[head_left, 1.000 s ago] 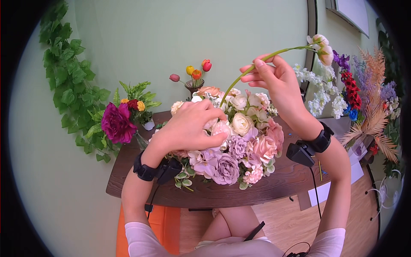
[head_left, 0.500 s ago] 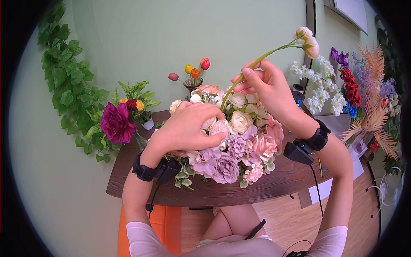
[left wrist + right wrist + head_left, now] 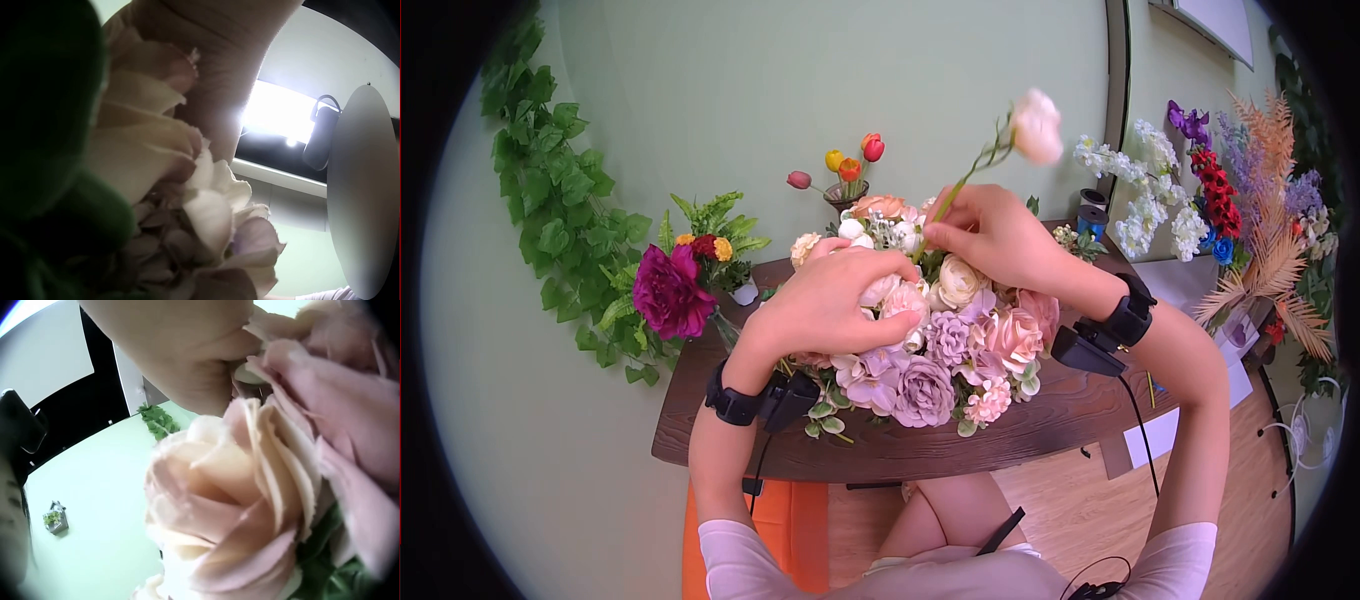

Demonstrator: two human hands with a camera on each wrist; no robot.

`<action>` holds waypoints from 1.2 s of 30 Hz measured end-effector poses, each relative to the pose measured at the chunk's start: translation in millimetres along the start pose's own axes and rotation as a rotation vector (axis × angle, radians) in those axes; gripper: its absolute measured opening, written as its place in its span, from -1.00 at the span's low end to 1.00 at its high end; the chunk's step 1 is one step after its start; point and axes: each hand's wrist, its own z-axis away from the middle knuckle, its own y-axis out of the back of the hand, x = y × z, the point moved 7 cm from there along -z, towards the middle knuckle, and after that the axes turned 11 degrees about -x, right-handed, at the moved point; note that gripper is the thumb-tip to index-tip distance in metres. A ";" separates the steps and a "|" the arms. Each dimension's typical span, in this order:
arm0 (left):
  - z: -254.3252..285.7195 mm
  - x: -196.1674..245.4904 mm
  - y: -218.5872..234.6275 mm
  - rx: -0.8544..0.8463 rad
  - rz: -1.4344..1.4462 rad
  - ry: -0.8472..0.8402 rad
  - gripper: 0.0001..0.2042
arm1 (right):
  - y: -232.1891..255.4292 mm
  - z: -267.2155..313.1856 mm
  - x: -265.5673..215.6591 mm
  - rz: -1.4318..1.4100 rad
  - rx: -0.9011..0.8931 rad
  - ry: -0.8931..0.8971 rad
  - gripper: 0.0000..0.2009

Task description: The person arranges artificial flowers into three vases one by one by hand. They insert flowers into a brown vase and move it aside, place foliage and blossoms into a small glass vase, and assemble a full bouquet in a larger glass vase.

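Observation:
My right hand [image 3: 1005, 240] pinches the green stem of a pale pink-white artificial flower [image 3: 1037, 127], low over the bouquet. The bloom is raised above that hand, and the stem's lower end goes down among the blossoms. My left hand [image 3: 830, 300] rests over the left part of the large bouquet [image 3: 925, 390], thumb and forefinger spread on either side of pale blooms; its other fingers are partly hidden. In the left wrist view, cream petals [image 3: 137, 150] crowd beneath the hand. A peach rose [image 3: 231, 506] fills much of the right wrist view.
The bouquet stands on a dark wooden table [image 3: 900, 455]. Behind it is a vase of tulips [image 3: 847, 180]. A magenta flower [image 3: 672, 292] with ferns stands at left. Several colourful stems [image 3: 1220, 200] are at right, and ivy [image 3: 550, 220] hangs on the left wall.
My right hand has come down and leftward with the flower, its stem now more upright and its fingers close over the bouquet. The left hand has stayed in place on the blooms.

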 end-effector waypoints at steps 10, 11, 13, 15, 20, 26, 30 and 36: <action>3.1 0.1 0.2 0.066 0.010 -0.054 -0.63 | 0.4 -2.0 -13.0 0.175 -0.024 0.016 -0.79; 3.2 0.1 0.1 0.065 0.014 -0.055 -0.63 | 5.7 -1.8 -15.9 0.161 0.052 0.064 -0.80; 4.1 0.7 0.0 0.062 0.020 -0.056 -0.63 | 7.0 -5.2 -17.5 0.136 0.041 0.072 -0.82; 4.4 0.4 -2.1 0.016 -0.017 -0.020 -0.65 | 6.4 -7.8 -16.8 0.112 0.032 0.077 -0.83; 5.9 0.0 -3.4 0.027 -0.007 -0.023 -0.64 | -9.1 -17.7 -15.2 0.328 -0.171 0.006 -0.82; 6.9 -0.1 -2.3 0.003 0.006 -0.015 -0.63 | -2.7 -35.3 -14.6 0.337 -0.218 0.015 -0.80; 7.7 -2.4 -2.5 0.046 0.031 -0.022 -0.63 | 13.0 -47.8 -14.4 0.203 -0.197 -0.092 -0.76; 6.5 0.1 -2.4 0.004 -0.008 -0.021 -0.65 | -15.7 -41.8 -5.2 0.356 -0.368 -0.106 -0.79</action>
